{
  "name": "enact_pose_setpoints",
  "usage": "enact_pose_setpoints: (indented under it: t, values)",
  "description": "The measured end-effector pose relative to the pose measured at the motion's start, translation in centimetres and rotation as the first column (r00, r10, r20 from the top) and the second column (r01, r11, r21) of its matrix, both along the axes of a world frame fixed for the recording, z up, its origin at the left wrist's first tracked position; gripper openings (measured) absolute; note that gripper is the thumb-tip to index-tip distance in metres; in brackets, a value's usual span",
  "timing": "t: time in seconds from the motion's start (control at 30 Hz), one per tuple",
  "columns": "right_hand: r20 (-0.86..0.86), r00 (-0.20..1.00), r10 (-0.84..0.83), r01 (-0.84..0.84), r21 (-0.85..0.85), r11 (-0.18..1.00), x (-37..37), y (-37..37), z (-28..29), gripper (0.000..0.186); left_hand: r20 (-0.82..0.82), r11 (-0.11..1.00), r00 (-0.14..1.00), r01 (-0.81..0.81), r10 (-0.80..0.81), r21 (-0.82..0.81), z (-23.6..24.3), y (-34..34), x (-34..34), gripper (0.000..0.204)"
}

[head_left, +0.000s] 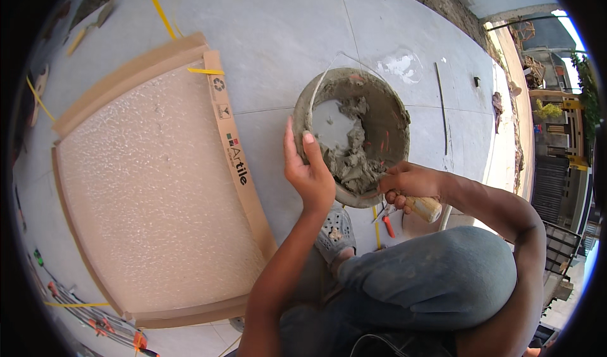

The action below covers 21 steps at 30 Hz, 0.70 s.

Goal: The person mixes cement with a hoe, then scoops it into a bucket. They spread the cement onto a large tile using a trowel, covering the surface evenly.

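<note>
A mortar-caked bucket (pixel 393 107) stands in front of me, its mouth toward me. Wet grey mortar (pixel 354 161) clings in lumps to its inside, beside a smooth pale patch of its bottom. My left hand (pixel 311 177) holds the bucket's left rim, fingers straight along the outside and thumb over the edge. At the near right rim, my right hand (pixel 408 183) is closed around the wooden handle (pixel 425 209) of what looks like a trowel. Its blade is hidden by the hand and the mortar. A thin wire bail (pixel 363 62) arches over the bucket's far side.
On the left lies a large boxed tile pack (pixel 158 186) with cardboard edges and clear film. My shoe (pixel 336 230) is just below the bucket. A red-handled tool (pixel 388 226) lies near my knee. Another trowel (pixel 91 27) rests far left; a thin dark strip (pixel 441 107) lies right.
</note>
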State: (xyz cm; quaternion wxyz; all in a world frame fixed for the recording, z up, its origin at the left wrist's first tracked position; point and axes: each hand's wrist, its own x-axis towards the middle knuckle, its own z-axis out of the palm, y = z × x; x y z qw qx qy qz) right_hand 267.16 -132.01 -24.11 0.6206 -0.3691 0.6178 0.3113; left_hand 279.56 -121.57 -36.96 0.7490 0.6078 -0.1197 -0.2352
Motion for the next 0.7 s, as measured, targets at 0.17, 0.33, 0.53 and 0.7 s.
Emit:
enact_pose_setpoints:
  t: [0.17, 0.33, 0.53, 0.7]
  values:
    - [-0.04, 0.95, 0.31, -0.312, -0.089, 0.946, 0.4, -0.2, 0.3, 0.023, -0.004, 1.0, 1.0, 0.028, -0.028, 0.01, 0.7, 0.1, 0.1, 0.049]
    - [-0.138, 0.839, 0.527, -0.542, -0.126, 0.831, 1.6, -0.3, 1.6, 0.032, -0.013, 1.0, 1.0, 0.009, -0.009, -0.014, 0.6, 0.1, -0.2, 0.048]
    - [-0.147, 0.708, 0.691, -0.707, -0.148, 0.692, 2.8, -0.5, 2.8, 0.031, 0.111, 0.997, 0.991, -0.064, 0.067, -0.034, -0.3, 0.1, -0.3, 0.047]
    - [-0.224, 0.473, 0.852, -0.88, -0.175, 0.442, 3.3, -0.9, 4.2, 0.035, 0.054, 1.0, 0.998, -0.016, 0.017, -0.022, 0.0, 0.3, -0.3, 0.048]
